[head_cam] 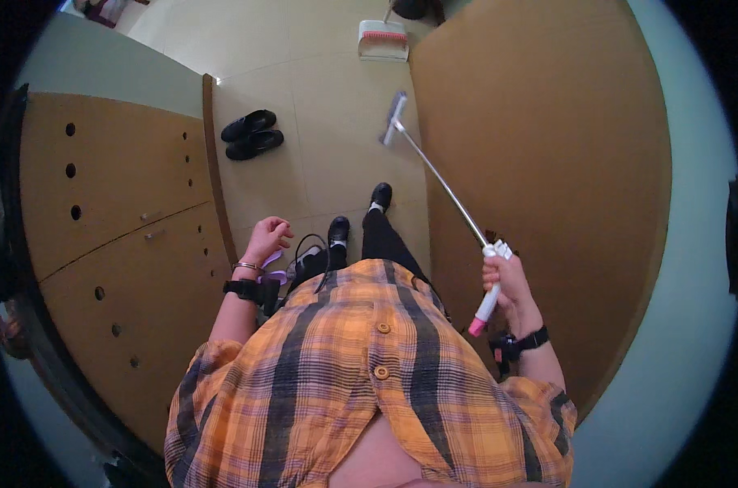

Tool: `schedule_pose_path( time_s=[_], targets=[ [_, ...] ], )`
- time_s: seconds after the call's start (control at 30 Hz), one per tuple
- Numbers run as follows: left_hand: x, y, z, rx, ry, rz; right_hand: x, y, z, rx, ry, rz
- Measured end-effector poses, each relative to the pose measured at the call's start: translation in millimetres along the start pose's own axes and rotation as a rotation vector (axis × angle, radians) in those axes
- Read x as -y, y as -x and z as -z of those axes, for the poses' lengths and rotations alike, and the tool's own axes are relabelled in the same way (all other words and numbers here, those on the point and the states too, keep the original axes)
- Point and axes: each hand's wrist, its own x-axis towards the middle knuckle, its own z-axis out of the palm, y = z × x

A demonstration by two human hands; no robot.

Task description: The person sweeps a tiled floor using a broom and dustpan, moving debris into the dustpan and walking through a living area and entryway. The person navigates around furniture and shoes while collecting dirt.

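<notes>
My right hand (506, 277) is closed around the white handle of a long tool with a thin metal pole (445, 183), a pink end cap and a wide brush-like head (394, 119). That head is over or on the tiled floor beside the brown door. My left hand (269, 238) is at the left of my body, its fingers loosely curled and nothing seen in them. Both wrists wear black straps. Below the left hand, lilac slippers (274, 276) show in part.
A pair of black shoes (253, 135) stands on the floor (329, 122) at the left. A dustpan with a pink-bristled brush (383, 41) stands farther off. A brown door (546, 171) bounds the right, a wooden cabinet (131, 183) the left. A dark cable loops near my legs.
</notes>
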Motion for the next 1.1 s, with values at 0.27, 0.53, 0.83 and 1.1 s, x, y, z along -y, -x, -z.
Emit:
schedule_pose_path(
  time_s=[0.27, 0.53, 0.83, 1.1],
  targets=[
    [0.0, 0.3, -0.8, -0.052, -0.025, 0.038, 31.8, -28.3, -22.0, 0.070, -0.028, -0.030],
    [-14.7, 18.2, -9.3, -0.064, 0.021, -0.061, 43.2, -49.2, -49.1, 0.125, 0.224, 0.150],
    [17.3, 34.4, 63.5, -0.266, 0.320, 0.135, 96.2, 21.7, -112.7, 0.090, 0.733, 0.164],
    [52.4, 27.3, 47.6, -0.090, 0.218, -0.060, 119.9, 2.6, -198.5, 0.232, 0.662, 0.055]
  ],
)
